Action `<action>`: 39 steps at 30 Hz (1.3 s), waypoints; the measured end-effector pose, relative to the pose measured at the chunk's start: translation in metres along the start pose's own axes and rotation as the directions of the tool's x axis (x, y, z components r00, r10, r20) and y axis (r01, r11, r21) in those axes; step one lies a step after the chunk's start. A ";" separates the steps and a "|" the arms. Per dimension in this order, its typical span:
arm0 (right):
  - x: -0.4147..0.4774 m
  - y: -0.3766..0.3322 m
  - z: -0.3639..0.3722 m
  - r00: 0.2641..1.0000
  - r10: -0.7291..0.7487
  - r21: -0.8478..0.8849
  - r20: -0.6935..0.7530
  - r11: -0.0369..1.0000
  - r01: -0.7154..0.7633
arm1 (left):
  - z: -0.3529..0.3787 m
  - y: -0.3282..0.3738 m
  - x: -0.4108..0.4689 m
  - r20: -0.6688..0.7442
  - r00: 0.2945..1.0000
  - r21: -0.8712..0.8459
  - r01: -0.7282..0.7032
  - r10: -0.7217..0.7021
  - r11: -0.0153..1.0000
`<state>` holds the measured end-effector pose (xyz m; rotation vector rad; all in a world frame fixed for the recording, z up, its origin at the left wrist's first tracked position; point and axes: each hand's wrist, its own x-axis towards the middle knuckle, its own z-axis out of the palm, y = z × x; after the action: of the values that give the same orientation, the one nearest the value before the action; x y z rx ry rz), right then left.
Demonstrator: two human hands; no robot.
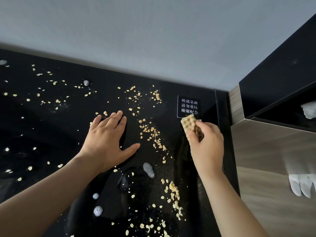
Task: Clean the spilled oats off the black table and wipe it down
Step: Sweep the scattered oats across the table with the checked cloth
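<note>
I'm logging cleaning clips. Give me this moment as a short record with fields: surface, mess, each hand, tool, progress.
surface: black table, with a white-lettered sign near its far right corner
mess: oats scattered widely, thickest in a band between the hands; several foam blobs
left hand: flat on the table, fingers spread
right hand: grips the cloth
tool: checked cloth, just below the sign; contact with the table cannot be told
progress: oats not yet cleared
</note>
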<state>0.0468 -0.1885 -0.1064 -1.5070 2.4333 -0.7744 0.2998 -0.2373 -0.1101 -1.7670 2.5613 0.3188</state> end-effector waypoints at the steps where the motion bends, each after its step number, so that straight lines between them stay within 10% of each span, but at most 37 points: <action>1: -0.001 0.000 0.004 1.000 -0.018 -0.006 -0.003 1.000 0.018 | 0.000 0.000 0.000 0.000 1.000 0.004 -0.002 0.002 1.000; 10: -0.021 -0.036 0.026 0.954 -0.270 0.237 0.132 0.943 0.234 | -0.003 0.003 0.000 0.010 1.000 0.008 0.009 -0.010 1.000; 39: -0.046 0.007 -0.003 0.999 -0.019 0.216 0.025 0.976 0.014 | 0.010 0.018 -0.083 0.042 0.993 0.007 -0.107 0.107 0.994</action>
<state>0.0618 -0.1448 -0.1126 -1.4468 2.2361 -0.9788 0.3123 -0.1532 -0.1067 -1.6059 2.6292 0.3411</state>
